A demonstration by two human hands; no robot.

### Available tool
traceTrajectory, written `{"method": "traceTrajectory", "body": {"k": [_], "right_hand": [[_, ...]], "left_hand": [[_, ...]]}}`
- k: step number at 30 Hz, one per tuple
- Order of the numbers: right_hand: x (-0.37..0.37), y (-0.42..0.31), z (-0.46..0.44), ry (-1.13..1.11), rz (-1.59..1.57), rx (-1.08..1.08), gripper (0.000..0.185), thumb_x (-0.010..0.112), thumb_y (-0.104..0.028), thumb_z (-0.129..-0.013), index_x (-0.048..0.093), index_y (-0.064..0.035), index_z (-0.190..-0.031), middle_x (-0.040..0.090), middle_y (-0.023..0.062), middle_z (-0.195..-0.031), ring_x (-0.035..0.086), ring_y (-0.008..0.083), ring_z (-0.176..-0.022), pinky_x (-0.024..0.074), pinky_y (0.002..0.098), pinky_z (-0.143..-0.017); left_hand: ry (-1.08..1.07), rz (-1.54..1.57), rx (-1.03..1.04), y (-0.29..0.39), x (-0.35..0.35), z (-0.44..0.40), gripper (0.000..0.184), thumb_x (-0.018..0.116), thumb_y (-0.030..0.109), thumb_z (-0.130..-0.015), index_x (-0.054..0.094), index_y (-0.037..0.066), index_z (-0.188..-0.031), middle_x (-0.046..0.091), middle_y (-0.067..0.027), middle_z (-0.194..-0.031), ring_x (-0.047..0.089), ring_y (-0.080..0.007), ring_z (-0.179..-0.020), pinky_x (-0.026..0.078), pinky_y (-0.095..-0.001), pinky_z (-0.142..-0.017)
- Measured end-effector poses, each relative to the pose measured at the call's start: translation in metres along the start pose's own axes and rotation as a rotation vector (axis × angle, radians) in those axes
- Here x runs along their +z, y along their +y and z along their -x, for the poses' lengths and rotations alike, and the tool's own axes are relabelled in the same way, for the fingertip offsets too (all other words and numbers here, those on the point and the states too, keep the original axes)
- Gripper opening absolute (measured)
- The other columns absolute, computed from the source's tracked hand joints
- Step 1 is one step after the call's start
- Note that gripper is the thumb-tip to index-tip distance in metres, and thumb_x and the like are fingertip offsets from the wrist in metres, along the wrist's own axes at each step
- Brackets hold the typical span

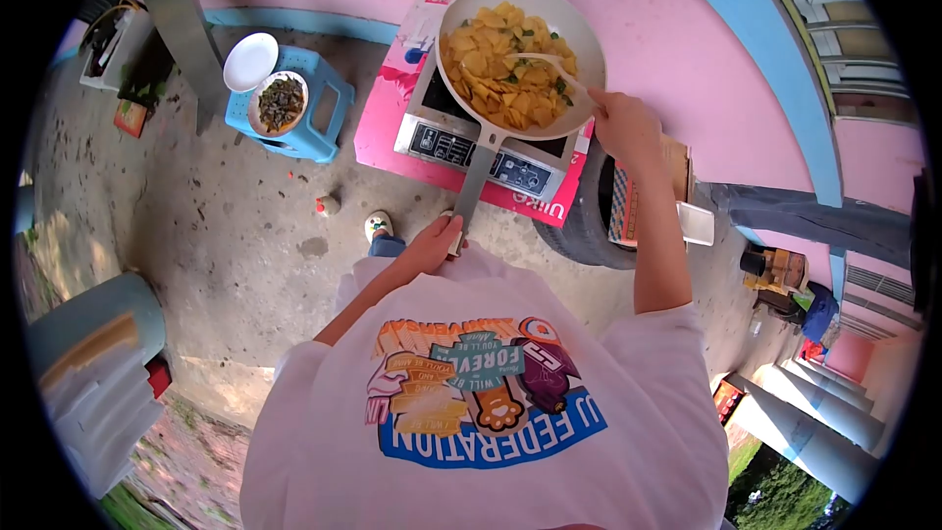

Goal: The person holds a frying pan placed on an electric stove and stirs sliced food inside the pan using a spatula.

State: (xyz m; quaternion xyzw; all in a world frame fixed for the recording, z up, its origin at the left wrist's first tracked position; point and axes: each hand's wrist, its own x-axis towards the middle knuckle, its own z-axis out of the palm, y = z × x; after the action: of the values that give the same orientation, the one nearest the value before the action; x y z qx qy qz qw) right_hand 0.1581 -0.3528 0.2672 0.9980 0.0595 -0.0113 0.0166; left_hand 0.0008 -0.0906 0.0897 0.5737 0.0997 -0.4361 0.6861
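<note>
A white frying pan [587, 34] sits on an induction cooker [417, 137], holding yellow potato slices [491, 74] with bits of green. My left hand [432, 243] is closed round the end of the pan's grey handle [475, 182]. At the pan's right rim, my right hand [628, 128] grips a white spatula [549, 61]. The spatula's head lies among the potato slices. Its grip end is hidden in my fingers.
Beneath the cooker is a pink box [378, 128]. To the left, a blue stool [329, 103] bears a white plate [250, 62] and a bowl of dark food [280, 103]. A tyre [589, 236] and a cardboard box [677, 167] stand right of the cooker. A pink wall [677, 29] rises behind.
</note>
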Motion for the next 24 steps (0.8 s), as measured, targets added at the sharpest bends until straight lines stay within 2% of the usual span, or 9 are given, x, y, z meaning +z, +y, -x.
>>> {"method": "traceTrajectory", "body": {"k": [3,5,9,11,14,18,20,24], "right_hand": [[0.000,0.004,0.007,-0.092,0.016,0.018,0.028,0.054,-0.011,-0.082,0.067,-0.0131,-0.106,0.068,0.0135,-0.083,0.068,0.0317,-0.080,0.0534,0.0454,-0.068],[0.017,-0.003,0.008,-0.079,0.110,-0.038,0.028,0.055,-0.011,-0.082,0.067,-0.0142,-0.106,0.069,0.0123,-0.083,0.068,0.0308,-0.082,0.0534,0.0452,-0.070],[0.012,-0.014,0.006,-0.076,0.143,-0.009,0.030,0.054,-0.010,-0.081,0.068,-0.0151,-0.107,0.069,0.0116,-0.083,0.068,0.0305,-0.080,0.0535,0.0446,-0.069],[-0.007,-0.010,0.014,0.017,0.030,-0.007,0.032,0.054,-0.008,-0.080,0.068,-0.0159,-0.108,0.069,0.0119,-0.082,0.068,0.0303,-0.078,0.0538,0.0436,-0.068],[-0.011,-0.012,0.017,-0.058,0.115,-0.050,0.030,0.054,-0.011,-0.082,0.068,-0.0162,-0.108,0.069,0.0118,-0.082,0.068,0.0300,-0.078,0.0538,0.0434,-0.068],[0.020,-0.012,0.005,-0.102,0.166,0.009,0.029,0.055,-0.012,-0.083,0.068,-0.0168,-0.108,0.069,0.0103,-0.084,0.068,0.0290,-0.080,0.0536,0.0433,-0.069],[0.002,-0.005,0.016,0.016,0.082,-0.032,0.027,0.055,-0.013,-0.084,0.068,-0.0168,-0.107,0.068,0.0110,-0.081,0.068,0.0284,-0.078,0.0526,0.0437,-0.067],[-0.060,-0.011,0.045,-0.079,0.092,-0.045,0.024,0.055,-0.012,-0.084,0.069,-0.0159,-0.103,0.067,0.0127,-0.077,0.067,0.0289,-0.075,0.0509,0.0438,-0.063]], "left_hand": [[-0.004,0.003,-0.002,0.001,0.001,0.003,0.046,0.036,0.045,-0.101,0.052,0.005,-0.117,0.063,-0.0049,-0.095,0.056,-0.0122,-0.078,0.048,-0.0270,-0.072],[0.030,0.005,0.030,-0.002,0.003,0.001,0.045,0.040,0.045,-0.100,0.053,0.004,-0.114,0.063,-0.0044,-0.089,0.057,-0.0099,-0.073,0.048,-0.0256,-0.065],[0.033,-0.002,0.017,-0.001,0.003,0.000,0.044,0.040,0.044,-0.100,0.053,0.004,-0.113,0.063,-0.0041,-0.089,0.057,-0.0098,-0.073,0.048,-0.0251,-0.065],[0.016,-0.009,-0.016,0.001,0.003,0.002,0.044,0.037,0.043,-0.101,0.053,0.004,-0.116,0.062,-0.0055,-0.095,0.056,-0.0121,-0.078,0.048,-0.0268,-0.072],[0.016,0.006,-0.018,-0.006,0.002,-0.001,0.045,0.037,0.044,-0.101,0.053,0.004,-0.115,0.062,-0.0053,-0.095,0.056,-0.0120,-0.078,0.048,-0.0264,-0.072],[0.017,0.015,0.014,-0.007,0.001,-0.004,0.044,0.040,0.045,-0.100,0.054,0.005,-0.111,0.063,-0.0039,-0.090,0.057,-0.0096,-0.075,0.048,-0.0247,-0.067],[0.031,0.013,0.009,-0.003,0.002,0.002,0.044,0.039,0.045,-0.100,0.055,0.005,-0.110,0.062,-0.0037,-0.090,0.057,-0.0095,-0.075,0.048,-0.0247,-0.067],[0.016,0.014,-0.004,0.000,0.002,0.000,0.044,0.039,0.045,-0.100,0.055,0.005,-0.111,0.062,-0.0042,-0.091,0.057,-0.0098,-0.076,0.048,-0.0250,-0.067]]}}
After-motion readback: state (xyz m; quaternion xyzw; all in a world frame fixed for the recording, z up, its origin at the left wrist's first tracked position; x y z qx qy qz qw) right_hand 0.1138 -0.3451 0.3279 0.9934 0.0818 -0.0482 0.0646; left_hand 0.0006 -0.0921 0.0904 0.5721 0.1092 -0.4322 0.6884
